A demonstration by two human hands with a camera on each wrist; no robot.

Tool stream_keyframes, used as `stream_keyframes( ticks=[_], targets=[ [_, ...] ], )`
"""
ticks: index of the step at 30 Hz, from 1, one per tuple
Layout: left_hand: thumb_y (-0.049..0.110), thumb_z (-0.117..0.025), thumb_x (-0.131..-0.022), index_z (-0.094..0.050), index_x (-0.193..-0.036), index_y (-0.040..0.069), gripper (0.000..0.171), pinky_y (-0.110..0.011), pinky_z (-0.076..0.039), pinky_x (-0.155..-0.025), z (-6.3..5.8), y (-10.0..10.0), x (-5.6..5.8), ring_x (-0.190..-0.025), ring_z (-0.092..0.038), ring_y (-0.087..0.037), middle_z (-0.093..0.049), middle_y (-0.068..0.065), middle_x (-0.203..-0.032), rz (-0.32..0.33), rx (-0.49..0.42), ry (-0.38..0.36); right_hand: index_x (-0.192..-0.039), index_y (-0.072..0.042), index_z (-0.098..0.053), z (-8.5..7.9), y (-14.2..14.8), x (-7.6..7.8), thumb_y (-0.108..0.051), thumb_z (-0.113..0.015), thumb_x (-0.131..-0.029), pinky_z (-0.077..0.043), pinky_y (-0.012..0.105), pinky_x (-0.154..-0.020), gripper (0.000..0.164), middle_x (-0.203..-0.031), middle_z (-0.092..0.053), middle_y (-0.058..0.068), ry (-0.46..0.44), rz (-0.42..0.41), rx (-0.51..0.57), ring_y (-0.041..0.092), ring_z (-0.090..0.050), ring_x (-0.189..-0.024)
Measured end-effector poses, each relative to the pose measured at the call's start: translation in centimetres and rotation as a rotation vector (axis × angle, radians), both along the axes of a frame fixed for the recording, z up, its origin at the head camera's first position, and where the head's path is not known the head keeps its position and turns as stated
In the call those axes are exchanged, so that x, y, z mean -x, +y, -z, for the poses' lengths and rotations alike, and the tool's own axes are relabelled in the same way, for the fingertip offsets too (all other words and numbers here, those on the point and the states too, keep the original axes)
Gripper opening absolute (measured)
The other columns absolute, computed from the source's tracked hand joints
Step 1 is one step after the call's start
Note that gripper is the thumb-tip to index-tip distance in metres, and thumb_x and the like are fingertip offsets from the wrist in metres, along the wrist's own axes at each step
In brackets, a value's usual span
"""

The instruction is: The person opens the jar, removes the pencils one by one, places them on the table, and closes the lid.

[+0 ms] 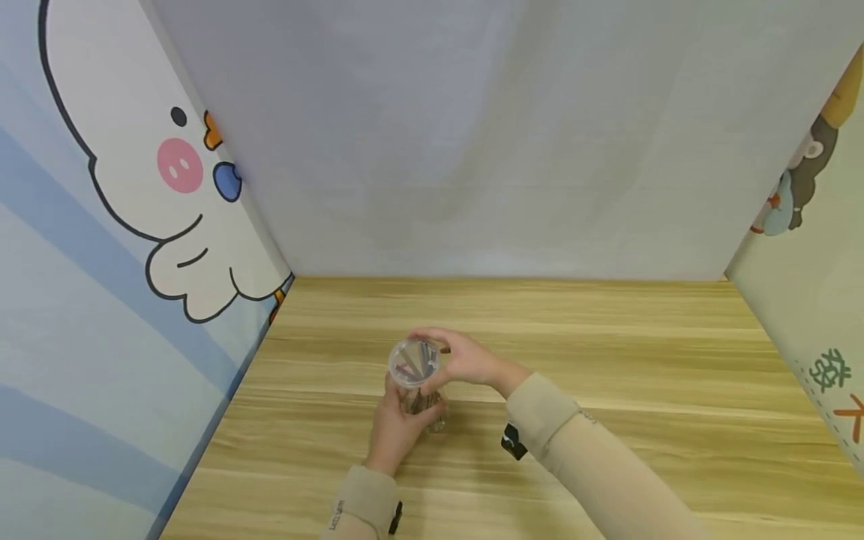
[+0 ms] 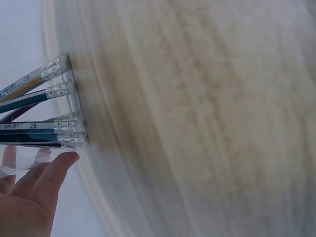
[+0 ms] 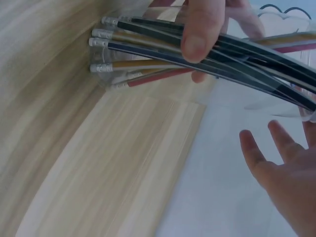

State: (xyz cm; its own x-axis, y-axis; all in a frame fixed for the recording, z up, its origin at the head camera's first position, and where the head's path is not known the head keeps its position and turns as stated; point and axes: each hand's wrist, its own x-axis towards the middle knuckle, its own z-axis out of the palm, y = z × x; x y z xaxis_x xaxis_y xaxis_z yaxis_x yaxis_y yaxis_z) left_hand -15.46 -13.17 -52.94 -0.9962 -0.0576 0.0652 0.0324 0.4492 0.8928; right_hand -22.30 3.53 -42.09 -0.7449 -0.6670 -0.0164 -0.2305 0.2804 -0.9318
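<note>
A clear plastic jar (image 1: 436,424) of pencils stands on the table. Curled round its body, my left hand (image 1: 398,426) grips it from the near side; in the right wrist view the left thumb (image 3: 203,29) presses across the jar wall. At the upper end my right hand (image 1: 470,361) holds the round transparent top (image 1: 413,361) between thumb and fingers. Inside, several pencils (image 3: 153,57) lean at different angles, their eraser ends (image 2: 66,89) down at the bottom. Dark, yellowish and red barrels show through the plastic.
The wood-grain table (image 1: 641,360) extends on both sides of the jar. A pale backdrop (image 1: 472,150) rises along its far edge. Cartoon-printed panels stand at left (image 1: 121,300) and right (image 1: 803,300).
</note>
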Motion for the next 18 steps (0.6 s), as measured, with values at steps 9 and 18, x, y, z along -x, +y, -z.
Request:
stream_keyframes(
  ticks=[9,18],
  targets=[
    [0.027,-0.083,-0.080,-0.023,-0.152,0.019,0.094,-0.058,-0.040,-0.111,0.1,0.2,-0.3,-0.135,-0.050,-0.036,-0.050,-0.016,-0.148,0.045,0.001,0.063,-0.153,-0.019,-0.038,1.9,-0.3,-2.6,-0.016,-0.084,-0.076,-0.027,0.063,-0.117,0.089,-0.159,-0.034,0.010,0.023,0.139,0.087,0.036,-0.034,-0.144],
    [0.020,-0.084,-0.079,-0.028,-0.151,0.014,0.091,-0.055,-0.048,-0.105,0.5,0.1,0.0,-0.129,-0.055,-0.038,-0.056,-0.018,-0.140,0.025,0.040,0.135,-0.148,-0.012,-0.040,2.9,-2.9,-5.9,-0.034,-0.090,-0.070,-0.038,0.060,-0.110,0.094,-0.142,-0.045,0.009,0.205,0.551,0.097,0.034,-0.044,-0.132]
  ],
)
